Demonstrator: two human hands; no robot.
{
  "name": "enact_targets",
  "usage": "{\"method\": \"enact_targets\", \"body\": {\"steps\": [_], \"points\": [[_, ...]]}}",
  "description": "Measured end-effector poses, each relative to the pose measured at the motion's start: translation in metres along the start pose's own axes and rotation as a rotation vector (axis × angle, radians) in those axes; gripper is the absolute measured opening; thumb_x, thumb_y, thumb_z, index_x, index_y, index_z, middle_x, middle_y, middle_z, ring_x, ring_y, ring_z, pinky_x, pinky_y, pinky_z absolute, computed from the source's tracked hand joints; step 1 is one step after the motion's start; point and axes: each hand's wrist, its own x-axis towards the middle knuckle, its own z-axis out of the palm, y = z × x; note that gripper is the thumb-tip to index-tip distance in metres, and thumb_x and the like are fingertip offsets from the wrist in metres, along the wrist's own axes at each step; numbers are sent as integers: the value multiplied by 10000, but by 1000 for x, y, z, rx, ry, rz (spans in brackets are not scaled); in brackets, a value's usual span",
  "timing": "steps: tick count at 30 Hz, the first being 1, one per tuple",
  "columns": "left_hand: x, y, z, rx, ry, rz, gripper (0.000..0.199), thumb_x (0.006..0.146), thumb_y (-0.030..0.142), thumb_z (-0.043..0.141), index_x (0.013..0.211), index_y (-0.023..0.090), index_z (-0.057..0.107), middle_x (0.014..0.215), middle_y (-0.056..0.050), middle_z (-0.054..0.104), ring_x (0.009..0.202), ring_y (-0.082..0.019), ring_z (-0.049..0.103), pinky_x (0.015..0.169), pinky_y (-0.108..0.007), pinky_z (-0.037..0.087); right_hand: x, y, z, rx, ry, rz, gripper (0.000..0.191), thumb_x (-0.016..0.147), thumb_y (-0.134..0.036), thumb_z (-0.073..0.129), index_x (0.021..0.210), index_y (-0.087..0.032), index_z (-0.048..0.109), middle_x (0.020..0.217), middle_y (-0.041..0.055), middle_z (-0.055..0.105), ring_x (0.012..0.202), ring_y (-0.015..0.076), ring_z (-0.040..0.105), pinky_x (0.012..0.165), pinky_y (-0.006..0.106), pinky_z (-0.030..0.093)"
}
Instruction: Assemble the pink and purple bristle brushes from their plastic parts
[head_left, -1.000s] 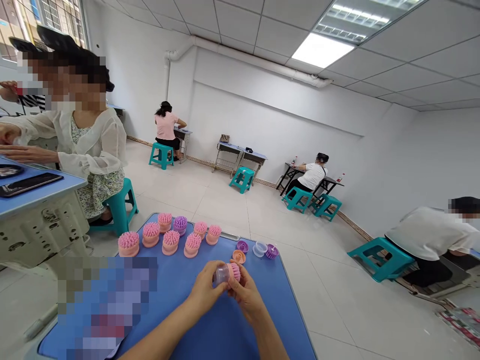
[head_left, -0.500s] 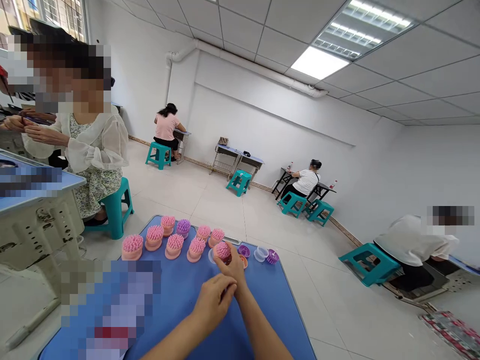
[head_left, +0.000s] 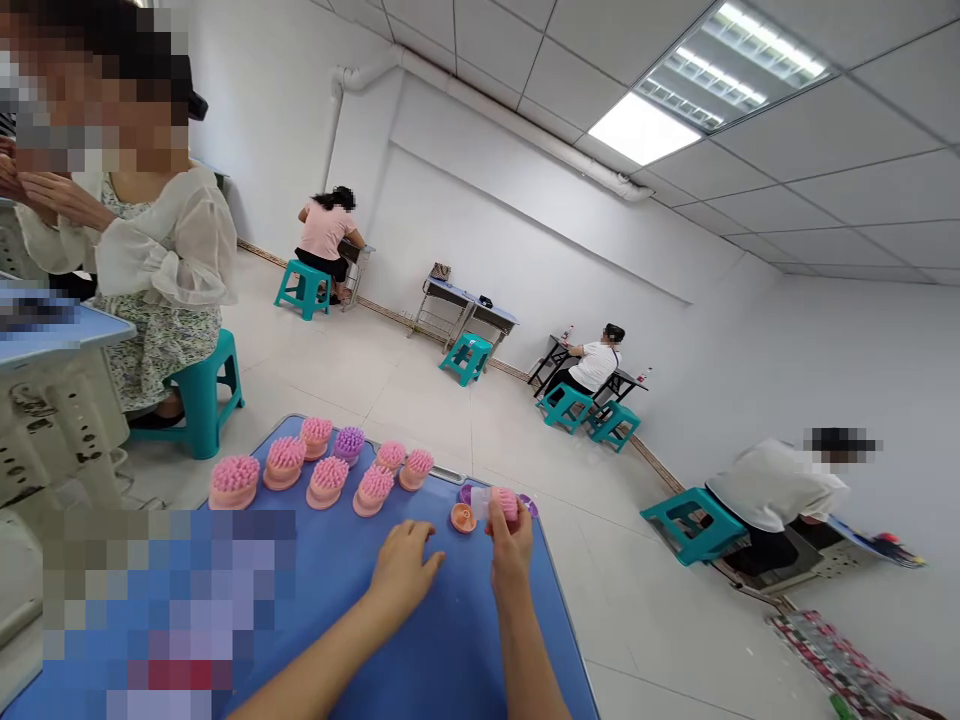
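My right hand (head_left: 511, 550) grips a pink bristled brush (head_left: 505, 503) at the table's far right; a translucent piece (head_left: 481, 502) is against its left side. My left hand (head_left: 405, 570) is over the blue table (head_left: 420, 640), fingers apart and holding nothing. Next to the right hand lies an orange cup-shaped part (head_left: 463, 517), with purple parts (head_left: 528, 505) partly hidden behind the held brush. Several pink brushes (head_left: 327, 481) on pale bases and one purple brush (head_left: 349, 445) stand upright at the table's far left.
A seated person (head_left: 165, 240) in a white top is at the left beside another table (head_left: 67, 325). Other people sit farther off on teal stools (head_left: 304, 288). A blurred patch covers the table's near left.
The right hand has moved right with the pink brush, which is now tilted. My left hand has moved left, away from the right, and its fingers have spread. The view has shifted.
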Motion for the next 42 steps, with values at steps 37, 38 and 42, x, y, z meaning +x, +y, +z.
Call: {"method": "enact_targets", "body": {"steps": [37, 38, 42], "points": [[-4, -14, -7, -133, 159, 97, 464, 657, 142, 582, 1113, 161, 497, 1144, -105, 615, 1068, -249, 574, 913, -369, 449, -33, -6, 31, 768, -239, 607, 195, 749, -384, 643, 766, -190, 636, 597, -31, 664, 468, 85, 597, 480, 172, 524], [-4, -16, -7, -121, 167, 101, 462, 652, 143, 588, 1106, 160, 507, 1137, -109, 619, 1069, -257, 575, 921, -382, 446, -33, -6, 32, 783, -245, 620, 198, 752, -382, 642, 762, -184, 638, 591, -26, 668, 473, 93, 604, 483, 178, 529], [-2, -19, -9, -68, 164, 129, 448, 648, 131, 594, 1087, 179, 527, 1121, -108, 629, 1077, -273, 566, 936, -425, 434, -33, -5, 32, 814, -266, 655, 226, 768, -391, 625, 770, -166, 644, 617, -3, 688, 515, 119, 639, 491, 194, 537]]}}
